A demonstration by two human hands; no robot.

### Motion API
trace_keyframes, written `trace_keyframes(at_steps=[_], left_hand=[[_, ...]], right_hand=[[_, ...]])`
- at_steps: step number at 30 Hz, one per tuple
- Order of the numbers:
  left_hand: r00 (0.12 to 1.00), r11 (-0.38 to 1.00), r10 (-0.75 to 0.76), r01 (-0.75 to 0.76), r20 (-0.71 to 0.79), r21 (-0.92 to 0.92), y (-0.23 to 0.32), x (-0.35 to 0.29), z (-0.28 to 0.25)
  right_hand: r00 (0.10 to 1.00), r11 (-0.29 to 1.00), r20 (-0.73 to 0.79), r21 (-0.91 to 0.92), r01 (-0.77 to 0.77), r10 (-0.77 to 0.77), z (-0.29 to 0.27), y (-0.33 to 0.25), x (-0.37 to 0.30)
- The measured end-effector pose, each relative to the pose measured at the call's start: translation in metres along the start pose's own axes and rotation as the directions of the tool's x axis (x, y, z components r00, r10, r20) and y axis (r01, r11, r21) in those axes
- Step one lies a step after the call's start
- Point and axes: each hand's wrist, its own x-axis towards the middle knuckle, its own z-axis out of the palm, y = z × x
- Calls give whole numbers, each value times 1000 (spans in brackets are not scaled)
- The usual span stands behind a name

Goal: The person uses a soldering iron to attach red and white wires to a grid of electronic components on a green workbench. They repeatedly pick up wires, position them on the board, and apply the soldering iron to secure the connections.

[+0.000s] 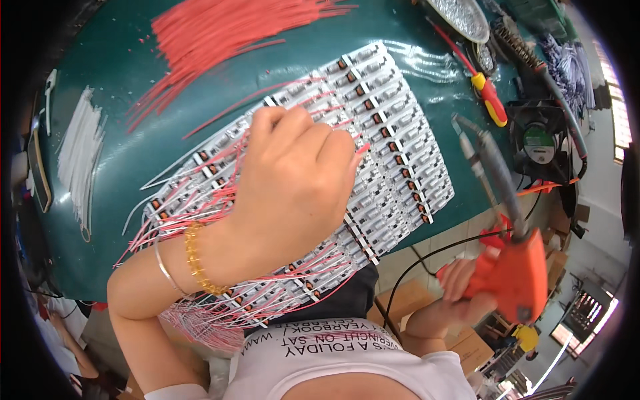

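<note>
My left hand (297,170) is closed above a panel of small grey-metal parts in rows (400,143), some with copper-coloured coils. A short red wire end (363,149) sticks out from its fingers, whose tips are hidden under the hand. Many red and white wires (207,197) run from the panel, spilling over the table's near edge. Off to the right, my right hand (460,290) is wrapped round the handle of a red soldering gun (513,277), slightly blurred. Its metal nozzle (477,160) points up and away, apart from the panel.
On the green table mat (127,40) lie a pile of red wires (227,40) and a bundle of white wires (81,157). A red-yellow screwdriver (490,100), a black fan (539,137) and a metal dish (463,19) are at the right. A black cable (413,263) loops below.
</note>
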Motion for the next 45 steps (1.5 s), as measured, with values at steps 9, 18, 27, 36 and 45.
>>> trace_keyframes(at_steps=[9,18,27,36,45], left_hand=[[999,999,-31,32,33,-17,-1,4,-1],[998,1000,-23,24,56,-20,-4,4,-3],[999,1000,-11,11,44,-12,-5,3,-1],[997,1000,-19,20,81,-12,-5,4,-3],[997,1000,-26,27,69,-9,-3,4,-2]], right_hand=[[988,942,97,-325,-86,123,-24,9,-58],[738,512,-303,-562,-649,602,-10,-21,-47],[966,791,-166,-554,-259,200,-8,-2,-57],[947,886,120,-403,-227,297,-21,-2,-45],[966,889,82,-415,-192,247,-22,6,-56]])
